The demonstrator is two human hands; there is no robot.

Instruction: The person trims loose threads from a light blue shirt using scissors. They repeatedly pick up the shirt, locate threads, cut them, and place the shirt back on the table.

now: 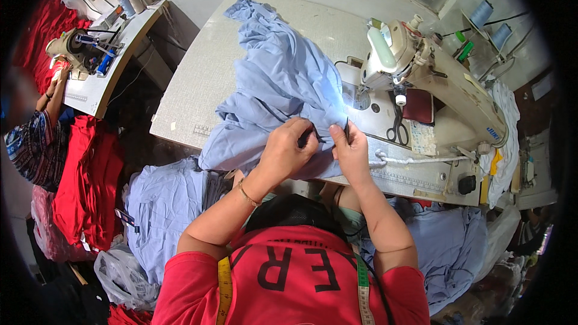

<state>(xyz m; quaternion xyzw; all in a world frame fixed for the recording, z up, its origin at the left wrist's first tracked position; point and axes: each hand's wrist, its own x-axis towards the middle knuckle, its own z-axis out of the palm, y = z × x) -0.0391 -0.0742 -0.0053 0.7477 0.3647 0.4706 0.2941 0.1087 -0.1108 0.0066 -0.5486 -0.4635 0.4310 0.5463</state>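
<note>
The person wears a bright red short-sleeved T-shirt (295,302) with big black block letters (333,272) across the chest, a yellow, green and white tape measure (224,289) draped down both sides, and a thin gold-coloured bracelet (244,195).

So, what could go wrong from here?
The right hand pinches a slim dark thing, too small to identify, close against the blue cloth; if sharp, it might nick the fabric.
The cloth lies bunched near the needle plate, so a loose fold might get caught there.
The scissors lie close by; a pulled fold could perhaps snag them.
</note>
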